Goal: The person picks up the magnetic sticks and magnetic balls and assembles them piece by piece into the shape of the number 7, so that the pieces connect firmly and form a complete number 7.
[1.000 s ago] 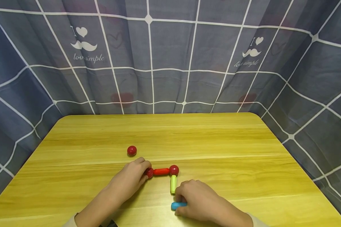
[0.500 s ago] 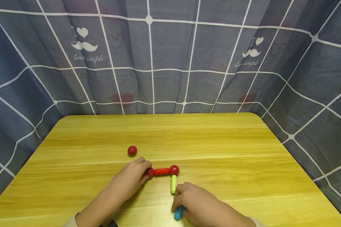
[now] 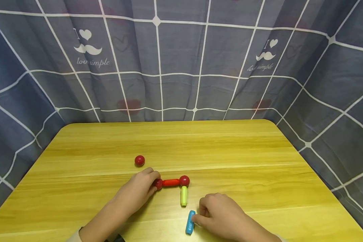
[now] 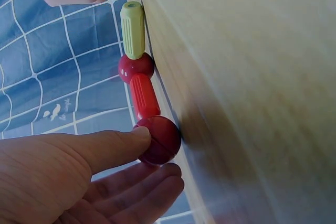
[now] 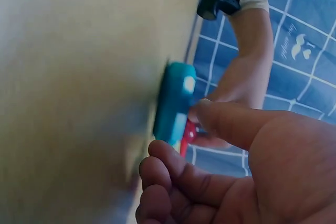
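In the head view, the blue rod (image 3: 190,223), laid well short of the table's (image 3: 236,148) far edge, is pointed lengthwise at it, slightly rightward. In the left-wrist view, a glossy red ball (image 4: 164,142) against a grooved red rod (image 4: 144,95) is pinched by the left hand (image 4: 68,166); in the right-wrist view, the right hand's (image 5: 236,169) thumb and fingers are parted.

Forearms (image 3: 109,215) angled inward, left hand (image 3: 141,185) pinching; right hand (image 3: 220,215) loosely curled, thumb (image 5: 233,123) extended
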Motion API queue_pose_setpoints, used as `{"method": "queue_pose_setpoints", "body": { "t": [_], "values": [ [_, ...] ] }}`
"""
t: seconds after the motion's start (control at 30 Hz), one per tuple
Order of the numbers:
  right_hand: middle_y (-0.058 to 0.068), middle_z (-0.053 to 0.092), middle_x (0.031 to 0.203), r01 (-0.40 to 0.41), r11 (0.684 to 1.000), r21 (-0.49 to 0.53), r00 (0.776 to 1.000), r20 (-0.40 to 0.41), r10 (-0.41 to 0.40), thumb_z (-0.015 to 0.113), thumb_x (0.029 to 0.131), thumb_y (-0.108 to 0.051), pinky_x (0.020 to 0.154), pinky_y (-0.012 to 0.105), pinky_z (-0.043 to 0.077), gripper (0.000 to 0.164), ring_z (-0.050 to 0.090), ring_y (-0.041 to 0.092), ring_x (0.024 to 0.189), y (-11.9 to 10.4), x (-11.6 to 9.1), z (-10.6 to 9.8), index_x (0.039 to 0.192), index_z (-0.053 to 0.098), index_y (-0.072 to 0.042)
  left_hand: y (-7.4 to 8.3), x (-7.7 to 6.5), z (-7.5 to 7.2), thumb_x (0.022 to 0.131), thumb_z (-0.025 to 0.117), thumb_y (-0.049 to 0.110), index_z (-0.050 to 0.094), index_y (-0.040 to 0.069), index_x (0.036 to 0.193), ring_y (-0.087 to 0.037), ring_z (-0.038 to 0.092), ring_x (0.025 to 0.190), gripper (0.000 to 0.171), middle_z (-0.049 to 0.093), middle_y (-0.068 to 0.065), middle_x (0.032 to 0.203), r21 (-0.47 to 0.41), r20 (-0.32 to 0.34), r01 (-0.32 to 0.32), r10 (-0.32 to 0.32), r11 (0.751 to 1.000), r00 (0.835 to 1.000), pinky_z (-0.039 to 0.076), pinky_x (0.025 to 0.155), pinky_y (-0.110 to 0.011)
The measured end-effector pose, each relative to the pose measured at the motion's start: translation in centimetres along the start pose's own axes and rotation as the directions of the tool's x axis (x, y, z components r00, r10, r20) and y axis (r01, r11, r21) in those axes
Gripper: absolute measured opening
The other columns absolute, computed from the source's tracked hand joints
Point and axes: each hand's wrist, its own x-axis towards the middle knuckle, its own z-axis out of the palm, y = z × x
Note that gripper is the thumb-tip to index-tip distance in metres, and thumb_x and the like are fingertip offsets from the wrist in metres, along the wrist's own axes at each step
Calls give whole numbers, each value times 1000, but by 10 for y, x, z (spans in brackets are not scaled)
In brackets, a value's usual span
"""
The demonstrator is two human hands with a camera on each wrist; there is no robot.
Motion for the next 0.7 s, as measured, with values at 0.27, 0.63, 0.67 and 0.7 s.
{"method": "queue_pose_setpoints", "body": {
  "t": [0.27,0.63,0.67,0.7],
  "values": [
    [-18,49,59,13,997,73,998,60,-17,71,85,-48,47,21,37,32,43,0,53,-4,6,12,64,55,-28,0,0,-1,82,79,8,66,12,91,-6,51,70,16,54,5,82,6,-1,-2,2,1000,1000,50,62,-23],
    [-18,50,57,30,995,92,997,64,-36,72,85,-42,44,20,34,29,41,0,50,-10,17,15,65,57,-28,-2,-1,-1,82,78,7,66,12,91,-7,51,69,16,53,6,82,-8,-12,-24,24,1000,1000,50,63,-22],
    [-18,50,57,29,995,95,997,64,-35,72,85,-42,43,20,34,29,41,0,49,-10,18,15,64,57,-28,-2,-1,0,82,78,7,66,12,91,-7,51,70,16,54,6,82,-10,-14,-27,27,1000,1000,50,63,-22],
    [-17,50,57,29,995,98,997,62,-36,73,85,-42,43,20,33,29,41,0,49,-10,19,15,64,57,-28,-2,-1,0,82,78,7,66,12,91,-7,51,70,16,54,6,82,-12,-17,-30,30,999,999,50,63,-22]
  ]
}}
